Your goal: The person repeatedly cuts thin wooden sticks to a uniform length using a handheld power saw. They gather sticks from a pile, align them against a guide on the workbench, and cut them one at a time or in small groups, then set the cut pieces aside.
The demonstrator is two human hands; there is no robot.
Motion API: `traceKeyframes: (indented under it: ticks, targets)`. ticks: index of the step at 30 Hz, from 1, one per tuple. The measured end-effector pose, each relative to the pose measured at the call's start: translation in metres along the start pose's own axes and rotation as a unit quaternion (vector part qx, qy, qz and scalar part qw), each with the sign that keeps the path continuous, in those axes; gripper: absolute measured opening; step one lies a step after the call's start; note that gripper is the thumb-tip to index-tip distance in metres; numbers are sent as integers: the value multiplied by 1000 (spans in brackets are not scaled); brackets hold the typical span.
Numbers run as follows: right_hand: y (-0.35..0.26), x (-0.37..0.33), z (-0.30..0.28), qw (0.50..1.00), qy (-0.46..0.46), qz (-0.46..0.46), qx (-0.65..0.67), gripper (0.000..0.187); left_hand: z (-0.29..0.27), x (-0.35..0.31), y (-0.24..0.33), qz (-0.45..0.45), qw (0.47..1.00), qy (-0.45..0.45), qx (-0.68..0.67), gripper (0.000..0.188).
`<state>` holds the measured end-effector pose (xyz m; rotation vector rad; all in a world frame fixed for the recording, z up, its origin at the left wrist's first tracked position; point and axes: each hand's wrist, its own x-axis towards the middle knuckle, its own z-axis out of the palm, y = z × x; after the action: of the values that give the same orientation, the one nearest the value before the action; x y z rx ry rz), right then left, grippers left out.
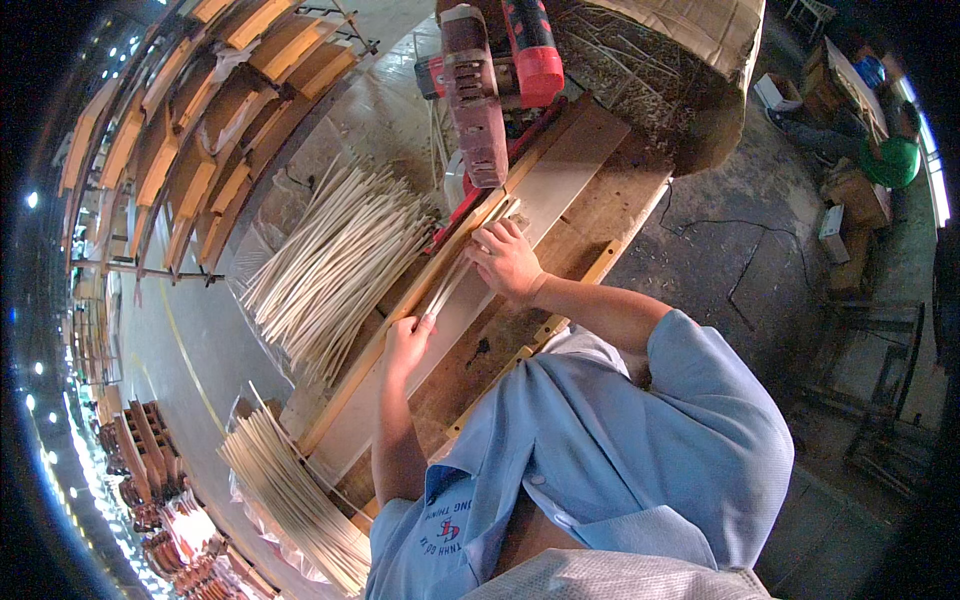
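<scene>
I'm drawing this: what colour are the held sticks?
The sticks are pale cream, seen best in head view.

Far ahead, the red saw (475, 110) blocks my right hand (507, 262). Left of my hands, a wooden rail (348, 388) and then a broad heap of pale sticks (345, 265) stand in the way. I have bare passage rightward over the pale board (565, 185), though a carton (745, 50) bulks far right.

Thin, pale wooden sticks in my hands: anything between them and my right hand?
Nothing visible: the right hand is directly on the sticks. The red-and-black power saw stands beyond it, not between.
</scene>
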<state>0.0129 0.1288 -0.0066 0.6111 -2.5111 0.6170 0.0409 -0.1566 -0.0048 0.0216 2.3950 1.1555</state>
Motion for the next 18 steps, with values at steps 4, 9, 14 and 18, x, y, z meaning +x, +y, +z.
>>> traceKeyframes:
  ticks: [4, 9, 14, 18]
  targets:
    - [7, 1, 4, 1000, 11, -24, 4, 36, -1, 2, -2, -4, 1000, -12, -8, 55]
    - [8, 8, 4, 999, -2, -43, 5, 38, -2, 3, 0, -5, 1000, -13, -19, 55]
    - [13, 10, 1, 997, -64, -52, 4, 36, -2, 3, -3, -2, 1000, -14, -10, 53]
    - [17, 6, 7, 997, -37, -74, -5, 34, -5, 3, -1, -27, 998, -55, -27, 51]
